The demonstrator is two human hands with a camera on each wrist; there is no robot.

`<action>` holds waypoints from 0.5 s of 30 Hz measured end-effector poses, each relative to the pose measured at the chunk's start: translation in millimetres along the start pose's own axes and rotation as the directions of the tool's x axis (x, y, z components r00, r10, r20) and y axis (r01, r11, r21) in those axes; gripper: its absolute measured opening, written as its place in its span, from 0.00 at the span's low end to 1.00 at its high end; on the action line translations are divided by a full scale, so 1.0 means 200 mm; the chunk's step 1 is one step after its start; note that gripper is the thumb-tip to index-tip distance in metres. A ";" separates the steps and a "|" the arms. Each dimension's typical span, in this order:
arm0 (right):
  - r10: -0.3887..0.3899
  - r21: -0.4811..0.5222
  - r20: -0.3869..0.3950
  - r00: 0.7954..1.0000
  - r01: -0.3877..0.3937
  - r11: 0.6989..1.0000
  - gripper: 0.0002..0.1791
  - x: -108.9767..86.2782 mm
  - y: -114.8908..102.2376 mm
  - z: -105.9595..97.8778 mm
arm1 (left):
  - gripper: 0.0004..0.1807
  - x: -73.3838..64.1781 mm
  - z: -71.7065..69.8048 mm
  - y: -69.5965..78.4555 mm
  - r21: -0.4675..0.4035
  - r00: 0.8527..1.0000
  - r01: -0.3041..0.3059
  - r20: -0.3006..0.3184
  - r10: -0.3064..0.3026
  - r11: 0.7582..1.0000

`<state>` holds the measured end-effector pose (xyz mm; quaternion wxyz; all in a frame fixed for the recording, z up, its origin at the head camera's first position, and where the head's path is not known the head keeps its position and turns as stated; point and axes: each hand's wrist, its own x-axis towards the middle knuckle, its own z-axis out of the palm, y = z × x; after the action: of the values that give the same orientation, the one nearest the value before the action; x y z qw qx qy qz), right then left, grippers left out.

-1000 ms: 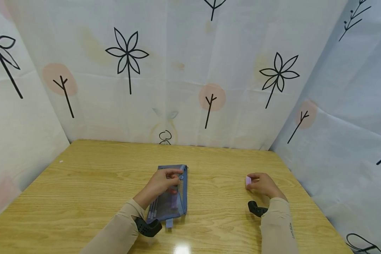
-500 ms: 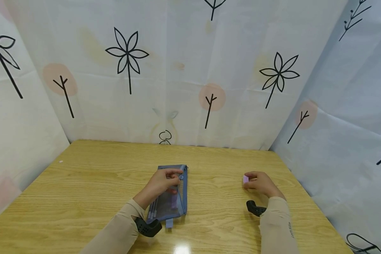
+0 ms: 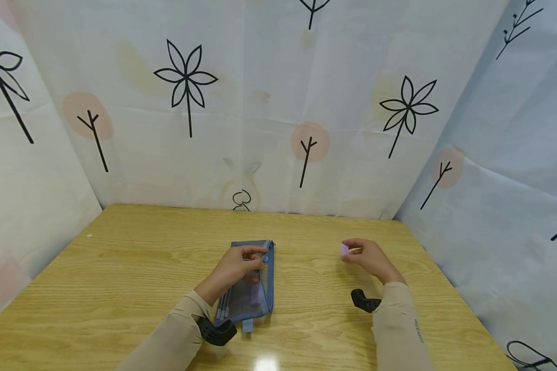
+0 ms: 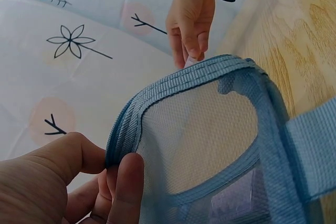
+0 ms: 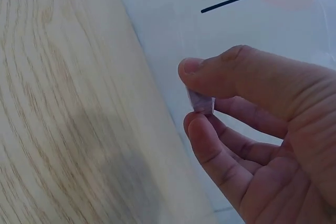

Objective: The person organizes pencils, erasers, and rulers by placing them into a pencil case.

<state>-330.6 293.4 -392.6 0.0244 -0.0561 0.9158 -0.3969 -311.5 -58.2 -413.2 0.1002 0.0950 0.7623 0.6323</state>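
A blue mesh zipper pouch [image 3: 241, 299] lies on the table, a fabric tab at its near end. My left hand [image 3: 236, 268] pinches the pouch's zipper edge between thumb and fingers, and the mouth gapes in the left wrist view. Through the mesh shows a purple block-like item [image 4: 233, 198] inside. My right hand [image 3: 371, 257] is off to the right of the pouch, raised over the table. Between its thumb and fingertips it pinches a small light-purple block [image 5: 201, 101], possibly an eraser; the fingers cover part of it.
The wooden table [image 3: 167, 247] runs back to a patterned cloth backdrop [image 3: 260, 103]. A tiny pale scrap [image 3: 89, 235] lies near the table's left edge. A black cord [image 3: 531, 358] hangs at the lower right.
My right hand has moved left and a little farther from me, lifting the purple block. My left hand and the pouch have stayed in place.
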 end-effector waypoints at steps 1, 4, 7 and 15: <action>-0.008 0.006 0.004 1.000 0.008 1.000 0.31 0.00 -0.01 0.00 | 0.22 0.00 0.00 0.00 0.000 1.000 0.000 0.000 0.000 1.000; -0.024 0.044 0.011 1.000 0.024 0.999 0.31 0.01 -0.04 0.02 | 0.22 0.00 0.00 0.00 0.002 1.000 -0.001 -0.002 0.002 1.000; -0.039 0.071 0.025 0.999 0.037 0.997 0.30 0.02 -0.09 0.04 | 0.22 0.00 0.00 0.00 0.002 1.000 -0.002 -0.004 0.002 1.000; -0.087 0.108 0.057 0.995 0.080 0.991 0.29 0.05 -0.17 0.11 | 0.22 0.00 0.00 0.01 0.006 1.000 -0.006 -0.001 0.006 1.000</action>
<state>-335.1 253.1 -383.1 0.0388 -0.1051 0.8891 -0.4437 -310.6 -58.0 -411.7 0.0975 0.0971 0.7641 0.6302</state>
